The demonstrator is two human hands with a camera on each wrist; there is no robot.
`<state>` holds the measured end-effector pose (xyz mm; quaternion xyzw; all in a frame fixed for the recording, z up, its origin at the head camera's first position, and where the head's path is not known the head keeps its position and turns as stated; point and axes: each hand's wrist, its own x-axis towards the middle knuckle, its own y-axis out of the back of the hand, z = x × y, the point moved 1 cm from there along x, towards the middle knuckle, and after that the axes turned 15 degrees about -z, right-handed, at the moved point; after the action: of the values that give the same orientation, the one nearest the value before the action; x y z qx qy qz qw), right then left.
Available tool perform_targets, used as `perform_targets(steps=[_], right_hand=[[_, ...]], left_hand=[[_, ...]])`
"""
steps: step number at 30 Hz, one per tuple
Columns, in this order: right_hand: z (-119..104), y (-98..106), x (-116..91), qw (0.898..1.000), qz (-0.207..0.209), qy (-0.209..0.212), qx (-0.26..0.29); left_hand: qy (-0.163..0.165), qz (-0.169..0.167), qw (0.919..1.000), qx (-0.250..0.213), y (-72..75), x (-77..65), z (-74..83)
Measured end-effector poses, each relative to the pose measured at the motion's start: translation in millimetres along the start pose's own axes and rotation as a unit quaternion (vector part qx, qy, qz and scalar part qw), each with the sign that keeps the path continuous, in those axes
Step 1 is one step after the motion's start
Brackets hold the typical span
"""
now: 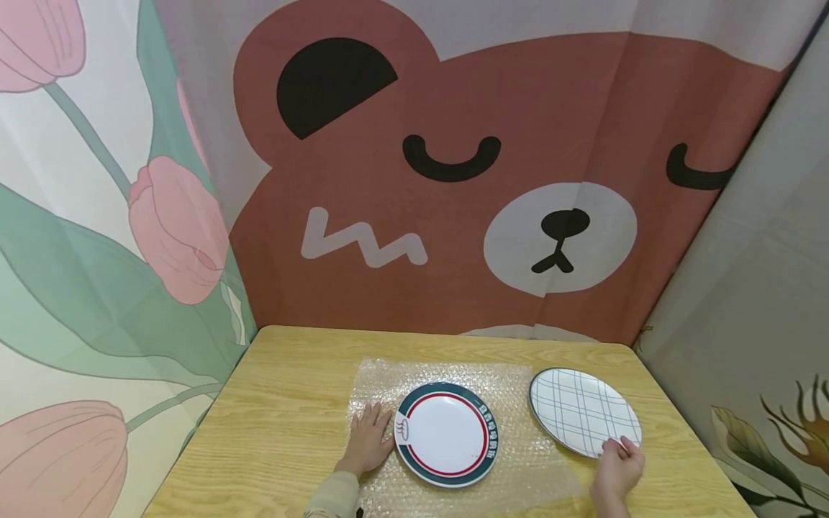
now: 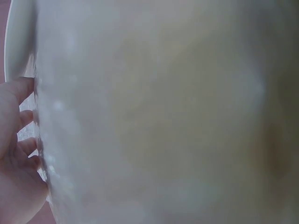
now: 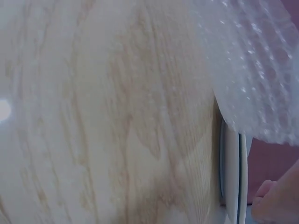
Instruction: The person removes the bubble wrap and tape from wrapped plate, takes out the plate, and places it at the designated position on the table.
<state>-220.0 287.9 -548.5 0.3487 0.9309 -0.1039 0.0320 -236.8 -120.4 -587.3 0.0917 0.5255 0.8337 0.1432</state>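
Observation:
My left hand [image 1: 371, 444] lies with its fingers spread on a sheet of bubble wrap [image 1: 512, 460], close beside a round white plate [image 1: 447, 435]. That plate has a dark green rim with white lettering and a red ring. At the right, a white plate with a blue-grey check pattern [image 1: 576, 406] overlaps the sheet's side. The fingertips of my right hand [image 1: 618, 467] are curled at this plate's near right rim, pinching it. Bubble wrap, blurred, fills most of the left wrist view. Only the edge of the right hand [image 3: 278, 198] shows in the right wrist view, above stacked-looking rims [image 3: 236, 177].
Both plates and the bubble wrap are on a light wooden table [image 1: 278, 417]. Behind it hangs a curtain with a bear print [image 1: 363, 180]. Floral fabric [image 1: 71, 288] lines the left, and a pale curtain [image 1: 751, 288] runs along the right side.

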Motion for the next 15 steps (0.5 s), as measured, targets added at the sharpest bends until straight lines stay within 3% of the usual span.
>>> perform_targets(steps=[8,15], right_hand=[[-13,-11,-18,0.996,-0.057,0.047,-0.04],[-11,-13,-11,0.991,-0.057,0.073,-0.093]], left_hand=[[0.002,-0.001,1.0,-0.001,-0.5,0.4,-0.7],[-0.001,0.004,1.0,-0.004,0.9,1.2,-0.7]])
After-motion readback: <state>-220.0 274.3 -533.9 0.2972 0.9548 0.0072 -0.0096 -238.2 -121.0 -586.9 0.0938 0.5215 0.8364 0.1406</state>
